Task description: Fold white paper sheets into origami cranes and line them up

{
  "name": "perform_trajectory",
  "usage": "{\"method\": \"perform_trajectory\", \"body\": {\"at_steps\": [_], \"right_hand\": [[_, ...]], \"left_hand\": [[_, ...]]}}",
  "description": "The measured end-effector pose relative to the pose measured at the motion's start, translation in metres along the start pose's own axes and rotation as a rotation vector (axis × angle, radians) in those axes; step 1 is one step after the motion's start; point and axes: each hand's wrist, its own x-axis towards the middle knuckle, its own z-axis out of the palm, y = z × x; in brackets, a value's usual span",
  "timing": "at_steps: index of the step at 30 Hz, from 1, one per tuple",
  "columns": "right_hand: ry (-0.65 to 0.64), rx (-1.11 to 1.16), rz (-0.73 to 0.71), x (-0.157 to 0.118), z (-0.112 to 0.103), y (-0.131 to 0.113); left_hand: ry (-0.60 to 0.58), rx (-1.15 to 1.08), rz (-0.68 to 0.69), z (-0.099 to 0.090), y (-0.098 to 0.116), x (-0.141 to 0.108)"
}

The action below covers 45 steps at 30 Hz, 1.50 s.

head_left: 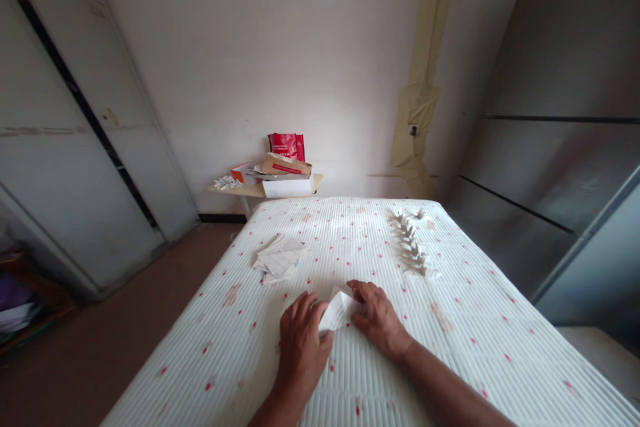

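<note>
A piece of folded printed paper (339, 311) is held between my hands, just above the bed's quilted cover. My left hand (304, 332) grips its left edge, the thumb low and the fingers bent over the top. From the other side, the thumb and fingers of my right hand (379, 317) close on the paper's right edge. A loose pile of paper sheets (281, 257) lies beyond my left hand. Farther off to the right, several folded paper figures (411, 245), which look like cranes, stand in a row.
The bed (240, 373) has a white ribbed cover with red marks. Past its far left end, a small table (255, 191) bears a white box (288, 187), a red bag (286, 146) and small white folded pieces (227, 182). A sliding-door cabinet (75, 127) stands left, grey panels (530, 167) right.
</note>
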Motion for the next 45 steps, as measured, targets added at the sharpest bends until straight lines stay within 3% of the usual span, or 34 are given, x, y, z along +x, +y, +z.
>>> {"method": "perform_trajectory", "body": {"at_steps": [10,17,23,34,37,40,45], "right_hand": [[-0.083,-0.189,-0.231,-0.001,-0.008,-0.005],[-0.038,-0.115,-0.345,-0.001,-0.01,0.004],[0.002,-0.162,-0.325,0.0,-0.014,0.007],[0.024,-0.177,-0.398,-0.01,-0.023,0.019],[-0.012,-0.083,-0.346,-0.012,-0.026,0.017],[-0.035,0.134,-0.182,-0.01,-0.029,0.014],[-0.044,0.578,0.082,-0.005,-0.031,0.007]], "left_hand": [[0.034,-0.048,0.095,0.001,-0.001,-0.003],[0.028,-0.068,0.149,0.001,-0.003,-0.003],[0.038,-0.051,0.215,-0.006,0.004,-0.001],[0.071,0.022,0.292,0.004,0.006,-0.006],[0.074,-0.082,0.255,-0.001,0.004,-0.004],[0.016,-0.342,0.179,-0.007,0.0,-0.002],[-0.173,-0.944,-0.248,-0.009,0.001,0.002]]}}
